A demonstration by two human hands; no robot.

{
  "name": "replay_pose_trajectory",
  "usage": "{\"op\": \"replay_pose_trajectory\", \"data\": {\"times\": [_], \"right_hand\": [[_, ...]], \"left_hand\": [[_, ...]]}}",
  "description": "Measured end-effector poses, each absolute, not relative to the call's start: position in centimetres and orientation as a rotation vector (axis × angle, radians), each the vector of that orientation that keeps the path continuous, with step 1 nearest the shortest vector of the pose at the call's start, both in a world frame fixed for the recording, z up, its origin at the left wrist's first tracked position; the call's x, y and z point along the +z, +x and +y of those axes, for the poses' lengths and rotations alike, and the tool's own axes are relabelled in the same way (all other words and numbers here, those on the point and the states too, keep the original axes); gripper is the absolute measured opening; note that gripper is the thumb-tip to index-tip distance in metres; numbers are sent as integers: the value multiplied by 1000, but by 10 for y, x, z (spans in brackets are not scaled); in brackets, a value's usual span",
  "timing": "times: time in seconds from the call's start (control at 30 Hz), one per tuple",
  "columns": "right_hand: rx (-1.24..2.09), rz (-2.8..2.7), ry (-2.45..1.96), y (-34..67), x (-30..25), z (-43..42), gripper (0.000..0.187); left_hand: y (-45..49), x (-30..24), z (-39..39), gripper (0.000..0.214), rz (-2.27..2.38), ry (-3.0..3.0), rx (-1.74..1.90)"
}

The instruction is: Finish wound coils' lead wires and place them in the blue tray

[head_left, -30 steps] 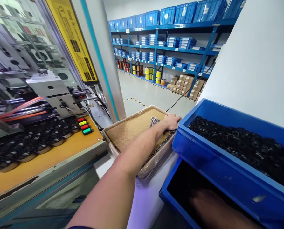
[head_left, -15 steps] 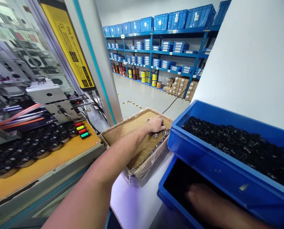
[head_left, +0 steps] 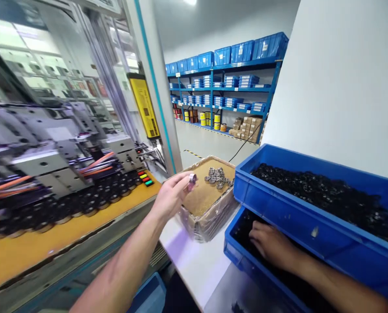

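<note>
My left hand (head_left: pixel 171 194) is raised over the near left edge of the cardboard box (head_left: pixel 197 214), with thumb and fingers pinched on a small shiny metal ring (head_left: pixel 193 178). Several similar metal rings (head_left: pixel 217 176) lie in a heap toward the box's right side, on its brown bottom. My right hand (head_left: pixel 270 243) reaches into the lower blue bin (head_left: pixel 234 252), its fingers curled together over the dark contents. Whatever its fingertips grip is hidden in shadow.
Above the lower bin sits another blue bin (head_left: pixel 278 195), filled with small black parts (head_left: pixel 317 191). To the left, a machine (head_left: pixel 57 161) has rows of black parts (head_left: pixel 92 204) along its orange ledge (head_left: pixel 92 224). Blue shelving (head_left: pixel 211 89) stands behind.
My left hand has come up out of the cardboard box and moved left, now with a metal ring in it. My right hand sits slightly higher in the lower bin. The camera view has shifted.
</note>
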State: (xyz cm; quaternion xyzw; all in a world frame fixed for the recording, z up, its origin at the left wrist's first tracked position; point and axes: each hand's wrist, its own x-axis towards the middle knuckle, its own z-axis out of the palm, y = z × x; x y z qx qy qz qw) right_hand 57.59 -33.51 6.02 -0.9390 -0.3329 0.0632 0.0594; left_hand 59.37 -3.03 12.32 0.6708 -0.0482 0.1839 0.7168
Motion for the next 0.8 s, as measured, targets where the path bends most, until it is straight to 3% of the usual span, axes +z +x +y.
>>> {"op": "replay_pose_trajectory", "data": {"times": [0.07,0.17,0.37,0.53,0.8], "right_hand": [[105,-1041,-2772,576,53,-339,27],[-40,-1108,-2642,578,42,-345,25],[-696,-1275,-2134,555,75,-309,10],[-677,-1589,-1705,488,109,-252,3],[-571,-1677,-1424,437,85,-242,7]], "left_hand": [[531,113,-23,53,-53,1370,414],[448,101,-22,38,13,1017,349],[358,90,-28,23,-4,740,235],[337,88,-41,23,-118,839,315],[336,65,-69,30,-162,1034,369]]}}
